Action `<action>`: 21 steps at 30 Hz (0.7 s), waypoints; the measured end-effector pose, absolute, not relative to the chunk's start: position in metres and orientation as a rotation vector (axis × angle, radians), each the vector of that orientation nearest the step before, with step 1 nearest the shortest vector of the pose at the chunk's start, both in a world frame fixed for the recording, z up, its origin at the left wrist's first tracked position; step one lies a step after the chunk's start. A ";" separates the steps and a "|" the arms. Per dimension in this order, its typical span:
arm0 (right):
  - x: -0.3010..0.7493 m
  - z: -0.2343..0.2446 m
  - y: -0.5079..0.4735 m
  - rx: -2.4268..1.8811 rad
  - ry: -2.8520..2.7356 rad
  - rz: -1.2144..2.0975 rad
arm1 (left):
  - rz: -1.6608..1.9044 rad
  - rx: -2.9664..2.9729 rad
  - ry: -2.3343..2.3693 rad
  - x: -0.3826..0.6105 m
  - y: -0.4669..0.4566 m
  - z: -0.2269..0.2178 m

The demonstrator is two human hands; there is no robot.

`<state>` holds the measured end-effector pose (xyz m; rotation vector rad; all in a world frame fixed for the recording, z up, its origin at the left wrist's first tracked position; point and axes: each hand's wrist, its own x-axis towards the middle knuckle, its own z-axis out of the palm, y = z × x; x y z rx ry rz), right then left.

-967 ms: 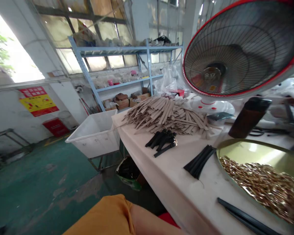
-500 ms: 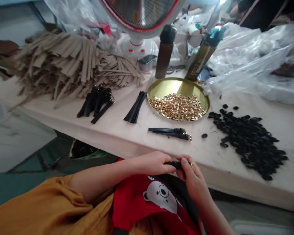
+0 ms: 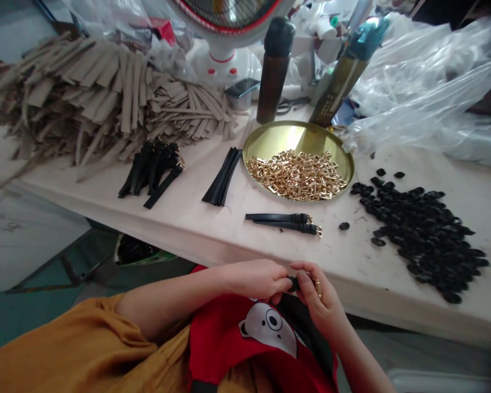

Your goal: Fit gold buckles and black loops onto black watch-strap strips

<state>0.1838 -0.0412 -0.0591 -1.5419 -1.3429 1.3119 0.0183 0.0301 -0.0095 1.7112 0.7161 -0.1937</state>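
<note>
A black strap (image 3: 293, 283) is pinched tightly by left hand (image 3: 262, 279) and right hand (image 3: 324, 303). Buckled straps (image 3: 276, 217) are seen at its twelve o'clock.

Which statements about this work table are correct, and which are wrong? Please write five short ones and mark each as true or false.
1. The left hand and the right hand both hold one black strap. True.
2. Two buckled straps lie on the table, on the near side of the round tray. True.
3. The small gold pieces lie directly on the table. False: they lie in the round tray.
4. The pile of black loops is to the left of the tray. False: it is to the right.
5. The grey-brown strips are stacked in a neat block. False: they lie in a loose heap.
</note>
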 end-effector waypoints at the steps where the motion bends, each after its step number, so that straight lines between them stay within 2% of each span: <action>1: 0.182 -0.061 -0.041 -1.565 -1.312 1.283 | -0.193 1.688 0.736 0.018 0.031 -0.010; 9: 0.175 -0.059 -0.040 -1.545 -1.270 1.130 | -0.089 1.587 0.772 0.024 0.027 0.003; 15: 0.174 -0.051 -0.049 -1.585 -1.295 1.092 | -0.213 1.756 0.836 0.019 0.026 0.004; 18: 0.176 -0.051 -0.048 -1.571 -1.331 1.008 | -0.138 1.775 0.878 0.012 0.025 0.004; 21: 0.178 -0.053 -0.047 -1.492 -1.342 1.074 | -0.066 1.799 0.860 0.016 0.021 0.005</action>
